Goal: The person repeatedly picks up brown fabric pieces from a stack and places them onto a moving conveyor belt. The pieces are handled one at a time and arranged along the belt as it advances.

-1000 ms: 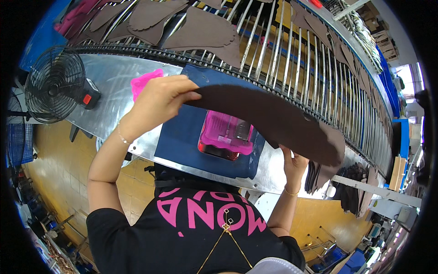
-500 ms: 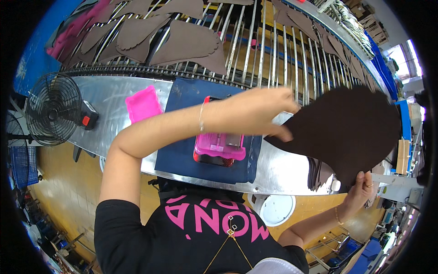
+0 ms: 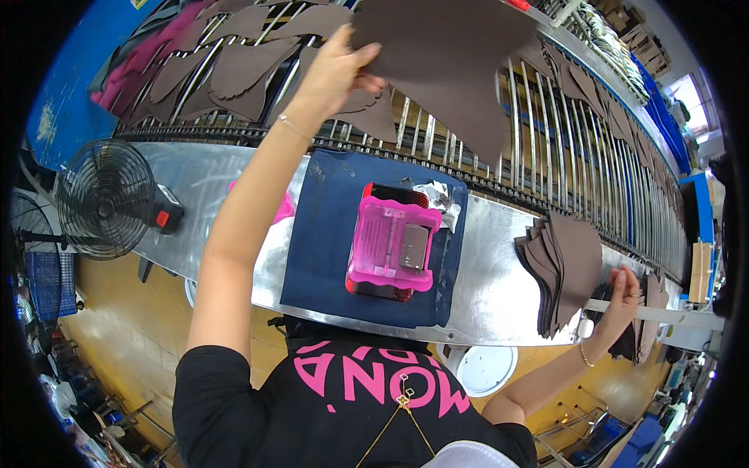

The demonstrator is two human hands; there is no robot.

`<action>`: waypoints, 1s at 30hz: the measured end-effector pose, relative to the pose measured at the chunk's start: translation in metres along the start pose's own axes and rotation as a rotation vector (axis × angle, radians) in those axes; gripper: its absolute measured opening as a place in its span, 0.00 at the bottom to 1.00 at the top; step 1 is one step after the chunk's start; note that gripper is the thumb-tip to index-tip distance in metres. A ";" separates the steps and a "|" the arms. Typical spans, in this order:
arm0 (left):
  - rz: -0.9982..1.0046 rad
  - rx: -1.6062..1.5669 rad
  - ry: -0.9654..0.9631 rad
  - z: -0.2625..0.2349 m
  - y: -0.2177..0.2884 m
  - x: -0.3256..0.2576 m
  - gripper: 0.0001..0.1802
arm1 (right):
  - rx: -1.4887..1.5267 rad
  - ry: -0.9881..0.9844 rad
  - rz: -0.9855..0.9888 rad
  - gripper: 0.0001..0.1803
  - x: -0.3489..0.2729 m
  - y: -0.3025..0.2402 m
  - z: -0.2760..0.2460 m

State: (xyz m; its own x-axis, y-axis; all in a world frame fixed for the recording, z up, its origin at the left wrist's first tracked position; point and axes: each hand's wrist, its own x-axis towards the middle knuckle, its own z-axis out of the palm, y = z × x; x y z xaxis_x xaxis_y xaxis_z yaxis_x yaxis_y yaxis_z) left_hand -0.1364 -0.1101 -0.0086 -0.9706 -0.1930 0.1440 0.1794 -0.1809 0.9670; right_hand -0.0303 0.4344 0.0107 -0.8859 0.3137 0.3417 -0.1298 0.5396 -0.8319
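High over the rack of metal rods, my left hand (image 3: 339,70) is closed on the edge of a large dark brown cut sheet piece (image 3: 452,62). Its lower corner hangs in front of the rods, and its top runs out of view. At the right end of the metal table, my right hand (image 3: 622,292) is raised with fingers stretched up and no piece visible in it. Just left of that hand sits a fanned stack of brown cut pieces (image 3: 573,265). Past it lie more brown pieces (image 3: 651,312), partly hidden.
Similar brown pieces (image 3: 250,70) lie across the rod rack (image 3: 558,140). On the table (image 3: 488,273) is a blue mat (image 3: 320,257) bearing a pink frame-like holder (image 3: 374,242) and crumpled foil (image 3: 445,203). A black fan (image 3: 105,199) stands left. A white round lid (image 3: 488,370) is below.
My left hand has carried the brown piece from the table's right side up and left over the rods. My right hand has let go of it, and the stack beneath is uncovered.
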 end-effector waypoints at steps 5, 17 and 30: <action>-0.059 -0.055 0.204 -0.085 -0.073 0.012 0.20 | -0.028 0.003 0.170 0.11 -0.024 0.081 -0.001; -0.311 0.107 0.305 -0.108 -0.134 0.024 0.13 | -0.129 0.038 0.231 0.12 -0.044 0.105 -0.007; -0.125 0.808 0.462 -0.153 -0.152 0.045 0.40 | -0.788 0.059 0.272 0.24 -0.053 0.133 -0.022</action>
State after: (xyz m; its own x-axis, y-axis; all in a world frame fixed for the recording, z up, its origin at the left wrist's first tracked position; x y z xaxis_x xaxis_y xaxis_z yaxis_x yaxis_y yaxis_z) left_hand -0.1827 -0.2389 -0.1813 -0.7844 -0.6123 0.0990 -0.2559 0.4649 0.8476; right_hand 0.0097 0.5071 -0.1085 -0.8136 0.5406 0.2141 0.4540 0.8206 -0.3470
